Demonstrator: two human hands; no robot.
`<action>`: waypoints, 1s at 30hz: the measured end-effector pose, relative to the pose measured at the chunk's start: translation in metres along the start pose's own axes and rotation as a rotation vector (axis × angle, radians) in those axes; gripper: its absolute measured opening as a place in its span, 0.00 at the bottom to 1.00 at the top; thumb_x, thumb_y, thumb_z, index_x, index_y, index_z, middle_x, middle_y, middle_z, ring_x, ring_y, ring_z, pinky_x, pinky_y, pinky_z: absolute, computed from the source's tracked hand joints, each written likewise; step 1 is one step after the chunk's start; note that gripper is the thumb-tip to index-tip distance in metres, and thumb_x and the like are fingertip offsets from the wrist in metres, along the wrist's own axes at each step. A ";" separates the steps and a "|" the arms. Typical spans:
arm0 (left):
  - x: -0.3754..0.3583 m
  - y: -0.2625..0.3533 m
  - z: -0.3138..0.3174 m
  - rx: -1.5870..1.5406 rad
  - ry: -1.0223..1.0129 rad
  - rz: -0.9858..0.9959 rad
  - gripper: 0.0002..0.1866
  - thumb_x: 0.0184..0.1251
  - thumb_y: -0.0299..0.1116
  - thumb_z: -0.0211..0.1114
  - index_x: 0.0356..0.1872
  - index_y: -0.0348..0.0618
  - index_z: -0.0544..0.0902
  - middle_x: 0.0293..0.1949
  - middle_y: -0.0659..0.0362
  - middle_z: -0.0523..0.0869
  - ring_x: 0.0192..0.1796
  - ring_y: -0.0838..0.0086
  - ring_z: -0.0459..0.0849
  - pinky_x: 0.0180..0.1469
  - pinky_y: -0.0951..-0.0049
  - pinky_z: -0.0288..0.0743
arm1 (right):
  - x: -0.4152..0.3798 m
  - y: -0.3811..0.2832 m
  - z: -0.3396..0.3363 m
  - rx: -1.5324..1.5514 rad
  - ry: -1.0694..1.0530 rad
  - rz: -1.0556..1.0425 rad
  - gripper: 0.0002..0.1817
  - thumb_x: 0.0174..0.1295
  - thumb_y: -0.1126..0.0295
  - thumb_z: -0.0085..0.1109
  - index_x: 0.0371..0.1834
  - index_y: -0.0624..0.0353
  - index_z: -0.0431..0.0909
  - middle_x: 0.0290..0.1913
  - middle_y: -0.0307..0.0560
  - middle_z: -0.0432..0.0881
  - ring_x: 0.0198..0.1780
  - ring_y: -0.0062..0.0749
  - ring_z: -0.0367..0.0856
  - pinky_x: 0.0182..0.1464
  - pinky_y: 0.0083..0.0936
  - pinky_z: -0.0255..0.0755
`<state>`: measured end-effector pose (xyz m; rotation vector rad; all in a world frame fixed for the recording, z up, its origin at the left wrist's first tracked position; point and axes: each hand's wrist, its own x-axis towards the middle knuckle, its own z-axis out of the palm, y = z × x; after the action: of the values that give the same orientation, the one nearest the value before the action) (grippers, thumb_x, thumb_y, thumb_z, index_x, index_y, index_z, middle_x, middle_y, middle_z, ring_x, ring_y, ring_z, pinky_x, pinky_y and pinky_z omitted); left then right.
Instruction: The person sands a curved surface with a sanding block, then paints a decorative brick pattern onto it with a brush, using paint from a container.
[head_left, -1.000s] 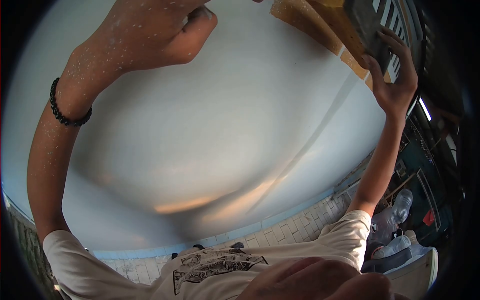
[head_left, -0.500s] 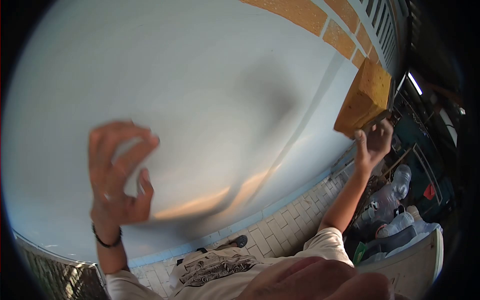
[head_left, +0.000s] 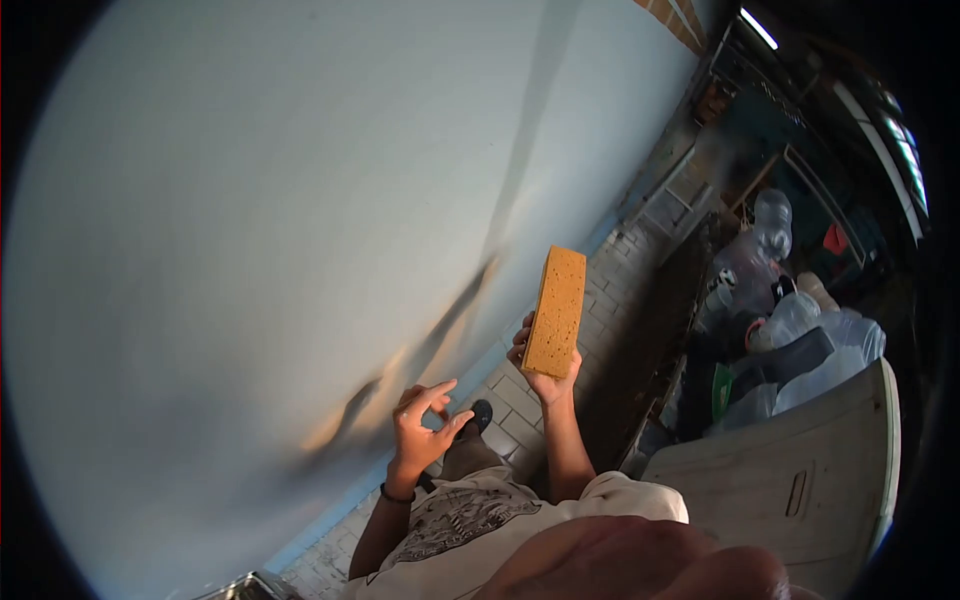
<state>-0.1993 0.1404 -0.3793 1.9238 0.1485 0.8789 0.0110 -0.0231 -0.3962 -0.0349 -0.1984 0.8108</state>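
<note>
My right hand (head_left: 552,384) grips a sponge float (head_left: 557,312) from behind. Its porous orange face is turned toward me and stands nearly upright, slightly tilted; the backing and handle are hidden behind it. To the left, my left hand (head_left: 422,432) is empty, with fingers curved and the thumb held apart from them. A dark beaded bracelet (head_left: 397,495) circles that wrist. Both hands are in front of my body, apart from the pale wall (head_left: 300,200).
Along the wall's foot runs a tiled floor (head_left: 512,405). To the right are a large pale plastic bin (head_left: 765,465), clear plastic bottles (head_left: 773,225) and bags. A metal frame (head_left: 680,190) stands farther back. One dark shoe (head_left: 482,413) shows below.
The sponge float came down and left from the upper right, its porous face turning toward me. My left hand lowered and moved right, closer to my body. The view swung right.
</note>
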 end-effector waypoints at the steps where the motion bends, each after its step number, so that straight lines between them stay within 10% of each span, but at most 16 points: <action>1: 0.007 -0.003 0.011 -0.006 -0.001 0.018 0.24 0.55 0.21 0.79 0.56 0.40 0.87 0.43 0.57 0.94 0.44 0.66 0.88 0.48 0.66 0.80 | 0.001 -0.006 -0.001 0.019 0.020 -0.019 0.26 0.73 0.59 0.54 0.69 0.60 0.73 0.61 0.47 0.78 0.57 0.38 0.77 0.58 0.38 0.72; 10: 0.035 -0.065 0.106 -0.211 -0.237 -0.299 0.21 0.60 0.28 0.79 0.56 0.38 0.88 0.40 0.56 0.94 0.47 0.66 0.88 0.48 0.66 0.81 | -0.013 -0.080 -0.020 0.117 0.003 -0.214 0.27 0.73 0.57 0.55 0.69 0.61 0.73 0.61 0.50 0.78 0.56 0.38 0.78 0.58 0.36 0.73; 17: 0.087 -0.104 0.197 -0.040 -0.397 0.003 0.18 0.61 0.32 0.80 0.52 0.41 0.91 0.45 0.56 0.93 0.52 0.66 0.87 0.50 0.65 0.79 | -0.003 -0.155 -0.060 0.064 0.074 -0.254 0.30 0.77 0.46 0.51 0.70 0.57 0.72 0.61 0.50 0.78 0.53 0.40 0.79 0.56 0.39 0.74; 27: 0.192 -0.125 0.379 -0.301 -0.259 -0.565 0.25 0.67 0.27 0.77 0.63 0.32 0.82 0.35 0.62 0.90 0.38 0.82 0.84 0.47 0.77 0.79 | 0.042 -0.297 -0.103 -0.112 0.270 -0.260 0.32 0.74 0.42 0.51 0.68 0.57 0.74 0.56 0.50 0.79 0.50 0.41 0.79 0.51 0.40 0.73; 30: 0.227 -0.090 0.431 -0.411 -0.229 -0.326 0.21 0.68 0.27 0.76 0.60 0.31 0.84 0.32 0.63 0.90 0.37 0.83 0.85 0.46 0.78 0.79 | 0.041 -0.335 -0.106 -0.105 0.327 -0.302 0.33 0.75 0.40 0.49 0.67 0.56 0.74 0.55 0.51 0.80 0.50 0.42 0.80 0.50 0.41 0.74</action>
<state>0.2621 -0.0257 -0.4491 1.5434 0.1279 0.4274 0.2983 -0.2196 -0.4573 -0.2297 0.0630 0.4833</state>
